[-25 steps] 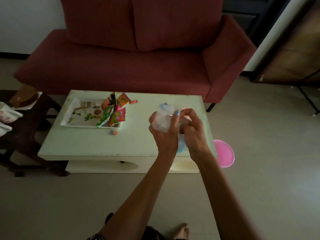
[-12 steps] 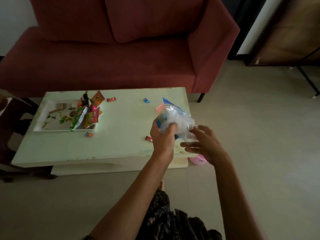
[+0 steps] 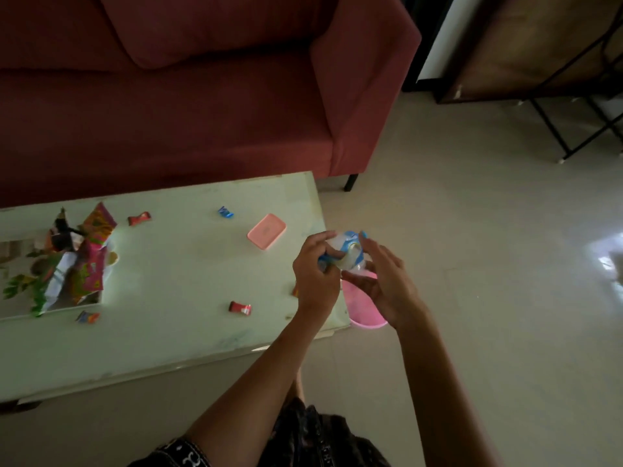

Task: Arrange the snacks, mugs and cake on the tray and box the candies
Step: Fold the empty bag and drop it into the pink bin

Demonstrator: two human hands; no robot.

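My left hand [image 3: 315, 276] grips a crumpled clear plastic bag with blue print [image 3: 347, 252] over the table's right end. My right hand [image 3: 384, 281] is beside it with straight fingers touching the bag. A pink box [image 3: 266, 230] lies on the pale green table [image 3: 168, 332]. Several wrapped candies are scattered: a blue candy [image 3: 225, 212], a red candy [image 3: 139, 218], another red candy [image 3: 240, 308] and a small candy [image 3: 87, 317] by the tray. The printed tray [image 3: 20, 298] at the left holds colourful snack packets [image 3: 84, 257].
A pink bin [image 3: 362, 306] stands on the floor just past the table's right end, under my hands. A red sofa [image 3: 202, 112] runs behind the table. A dark metal frame [image 3: 556, 129] stands at the back right. Pale floor spreads to the right.
The view has swung right and down. Both hands carried the bag from over the table to its right end, above the pink bin. The pink box is now uncovered on the table.
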